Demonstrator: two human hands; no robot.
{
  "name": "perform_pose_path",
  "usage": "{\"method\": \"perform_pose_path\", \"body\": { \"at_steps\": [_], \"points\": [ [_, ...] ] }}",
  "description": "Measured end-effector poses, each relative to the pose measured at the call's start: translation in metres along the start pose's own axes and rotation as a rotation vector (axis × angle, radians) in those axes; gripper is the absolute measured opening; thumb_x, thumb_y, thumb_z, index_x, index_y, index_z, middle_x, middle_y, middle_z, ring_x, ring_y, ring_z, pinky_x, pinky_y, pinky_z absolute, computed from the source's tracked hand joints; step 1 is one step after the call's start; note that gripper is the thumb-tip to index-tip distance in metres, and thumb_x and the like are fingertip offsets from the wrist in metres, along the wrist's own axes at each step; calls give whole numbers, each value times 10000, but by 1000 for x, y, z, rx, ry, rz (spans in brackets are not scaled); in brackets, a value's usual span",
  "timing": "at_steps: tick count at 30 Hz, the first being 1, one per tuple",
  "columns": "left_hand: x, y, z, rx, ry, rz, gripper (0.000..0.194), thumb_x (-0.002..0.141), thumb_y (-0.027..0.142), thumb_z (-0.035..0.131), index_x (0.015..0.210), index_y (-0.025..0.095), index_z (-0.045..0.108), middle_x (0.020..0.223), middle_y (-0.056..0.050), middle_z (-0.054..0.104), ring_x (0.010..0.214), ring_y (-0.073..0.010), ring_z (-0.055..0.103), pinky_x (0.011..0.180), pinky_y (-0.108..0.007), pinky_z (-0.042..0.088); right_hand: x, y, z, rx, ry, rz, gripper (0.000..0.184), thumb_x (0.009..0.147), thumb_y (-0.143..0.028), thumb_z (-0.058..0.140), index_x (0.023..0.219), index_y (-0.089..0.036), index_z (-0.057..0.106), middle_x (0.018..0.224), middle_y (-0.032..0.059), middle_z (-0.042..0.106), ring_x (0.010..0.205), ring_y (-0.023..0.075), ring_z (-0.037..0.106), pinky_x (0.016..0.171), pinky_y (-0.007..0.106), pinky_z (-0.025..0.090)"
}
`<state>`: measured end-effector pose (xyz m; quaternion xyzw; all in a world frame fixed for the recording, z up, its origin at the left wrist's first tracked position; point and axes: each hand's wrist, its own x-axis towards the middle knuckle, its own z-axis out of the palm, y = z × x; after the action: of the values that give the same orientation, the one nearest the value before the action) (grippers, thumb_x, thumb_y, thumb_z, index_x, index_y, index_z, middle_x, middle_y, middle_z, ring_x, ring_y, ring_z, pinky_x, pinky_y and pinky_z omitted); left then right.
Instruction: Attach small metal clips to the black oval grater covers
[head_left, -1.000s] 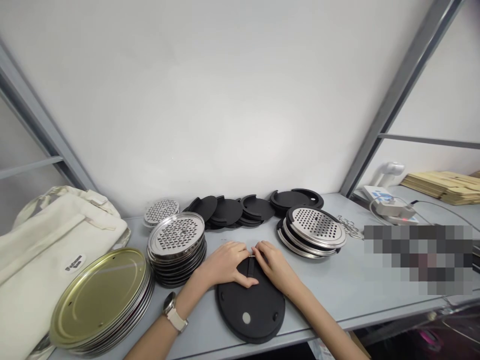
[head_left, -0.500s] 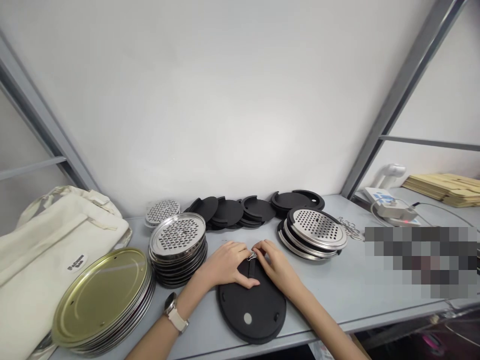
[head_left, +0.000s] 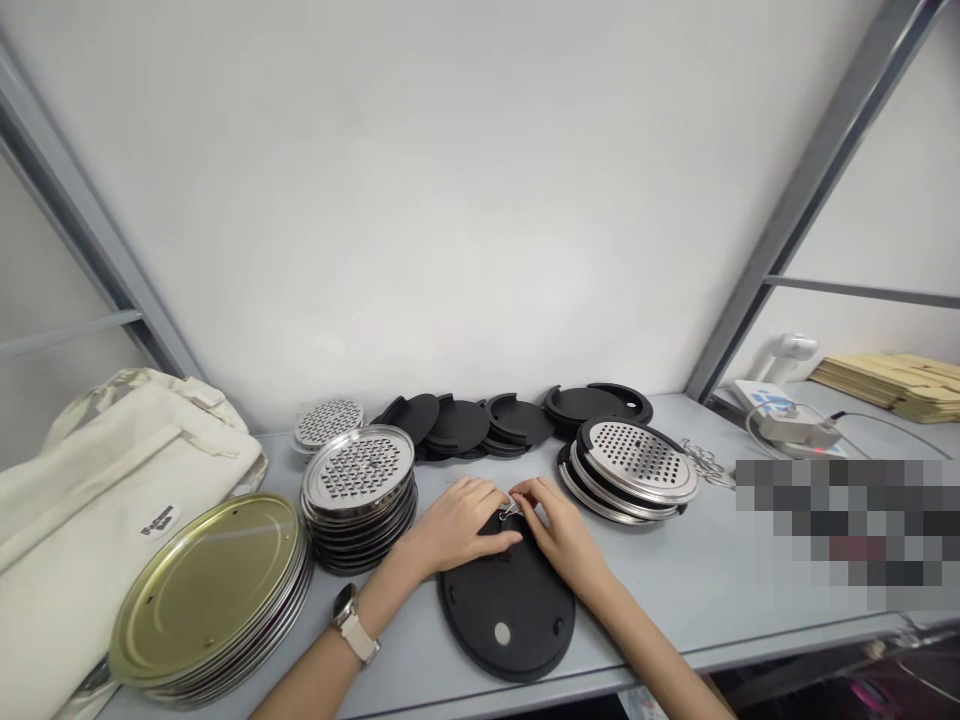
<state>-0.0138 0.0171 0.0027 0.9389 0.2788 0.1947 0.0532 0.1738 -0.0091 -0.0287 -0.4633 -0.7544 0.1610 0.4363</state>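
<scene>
Landmark for everything is the black oval piece (head_left: 529, 645), flat on the grey table (head_left: 645, 570), near its front edge. Left hand (head_left: 461, 525) lies over its far left part, half open, thumb spread apart from the curled fingers; whether those fingertips also touch the metal clip (head_left: 510, 511) I cannot tell. Right hand (head_left: 555, 525) is nearly closed, thumb and index pinching that clip at the piece's far end. Left of the piece are 2 stacks, grater discs (head_left: 360, 470) and, farther out, gold-topped discs (head_left: 214, 590). Beyond it, to the right, sits the perforated-disc stack (head_left: 637, 460); black holders (head_left: 457, 425) lie behind it.
</scene>
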Motion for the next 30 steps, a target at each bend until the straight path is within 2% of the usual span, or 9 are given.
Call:
{"method": "perform_pose_path", "body": {
  "at_steps": [3, 8, 17, 26, 30],
  "points": [
    [0, -1, 4, 27, 27, 28, 166, 930, 302, 464, 1024, 185, 535, 946, -44, 592, 914, -192, 554, 831, -326, 428, 0, -1, 1, 6, -15, -10, 130, 942, -192, 405, 880, -210, 518, 854, 40, 557, 822, 189, 561, 771, 319, 451],
    [1, -3, 7, 48, 54, 16, 110, 931, 206, 429, 954, 182, 534, 900, -40, 581, 867, -184, 547, 806, -322, 423, 0, -2, 1, -8, -20, -31, 120, 934, -185, 413, 879, -211, 516, 841, 38, 564, 800, 190, 563, 751, 318, 456],
    [1, -2, 5, 110, 39, 0, 127, 925, 180, 401, 875, 176, 517, 858, -36, 556, 840, -190, 528, 803, -340, 404, 0, -3, 0, -47, -43, -11, 148, 943, -199, 402, 843, -209, 510, 813, 32, 562, 774, 187, 555, 731, 316, 450],
    [1, -1, 3, 128, 27, 17, 155, 929, 173, 382, 893, 175, 533, 875, -43, 556, 853, -193, 520, 810, -342, 399, -1, -6, -2, -119, -47, 15, 228, 958, -220, 396, 752, -215, 492, 747, 19, 534, 724, 185, 536, 692, 315, 440],
    [1, -1, 3, 136, 21, 7, 156, 932, 173, 377, 875, 172, 522, 871, -42, 554, 844, -192, 517, 799, -339, 393, 0, -6, -2, -97, -48, 20, 198, 945, -227, 433, 768, -211, 519, 768, 20, 532, 747, 185, 542, 722, 320, 451]
  ]
}}
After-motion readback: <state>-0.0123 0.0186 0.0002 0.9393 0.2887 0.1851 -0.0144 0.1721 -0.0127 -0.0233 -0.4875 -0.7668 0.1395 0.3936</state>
